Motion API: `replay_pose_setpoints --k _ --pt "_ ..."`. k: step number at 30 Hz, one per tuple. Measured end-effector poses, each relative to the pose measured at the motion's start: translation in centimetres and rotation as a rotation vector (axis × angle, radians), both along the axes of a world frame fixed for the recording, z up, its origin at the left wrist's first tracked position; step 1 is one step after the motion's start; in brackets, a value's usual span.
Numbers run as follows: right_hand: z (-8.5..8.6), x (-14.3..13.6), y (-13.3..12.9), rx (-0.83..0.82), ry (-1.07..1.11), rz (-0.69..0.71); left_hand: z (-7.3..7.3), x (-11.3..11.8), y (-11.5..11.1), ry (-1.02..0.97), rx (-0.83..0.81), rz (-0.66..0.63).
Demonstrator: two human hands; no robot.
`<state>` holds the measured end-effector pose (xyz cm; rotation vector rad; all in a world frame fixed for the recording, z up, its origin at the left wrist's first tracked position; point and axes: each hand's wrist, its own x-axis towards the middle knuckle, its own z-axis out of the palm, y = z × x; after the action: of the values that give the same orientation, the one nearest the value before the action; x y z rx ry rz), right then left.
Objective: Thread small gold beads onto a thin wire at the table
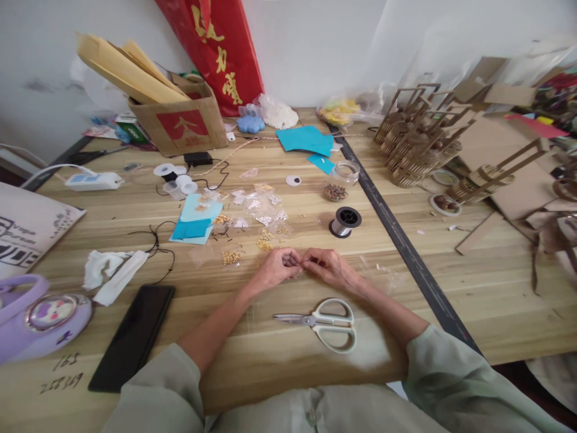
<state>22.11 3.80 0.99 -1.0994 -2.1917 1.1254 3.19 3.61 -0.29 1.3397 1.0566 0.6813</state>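
My left hand (pixel 280 267) and my right hand (pixel 328 267) meet fingertip to fingertip over the middle of the wooden table. Both are closed in a pinch; what lies between the fingertips is too small to make out. Just in front of them, nearer my body, lie scissors (pixel 311 320) with pale handles, blades pointing left. Beyond my hands are small gold beads (pixel 264 242) and a bag of gold beads (pixel 231 257). A spool of thin wire (pixel 345 222) stands beyond my right hand, with a jar of brown beads (pixel 336 191) behind it.
A black phone (pixel 132 337), white tissue (pixel 119 276) and purple bottle (pixel 54 316) are at the left. Blue cards (pixel 195 224) and silver bits (pixel 261 204) lie further back. A cardboard box (pixel 183 123) stands back left; small woven baskets (pixel 412 147) are back right.
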Motion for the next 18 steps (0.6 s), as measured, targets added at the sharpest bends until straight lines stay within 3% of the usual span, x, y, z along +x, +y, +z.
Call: replay_pose_setpoints --k 18 --pt "-0.04 0.22 0.21 0.005 -0.014 -0.065 0.04 -0.14 0.05 0.017 -0.028 -0.021"
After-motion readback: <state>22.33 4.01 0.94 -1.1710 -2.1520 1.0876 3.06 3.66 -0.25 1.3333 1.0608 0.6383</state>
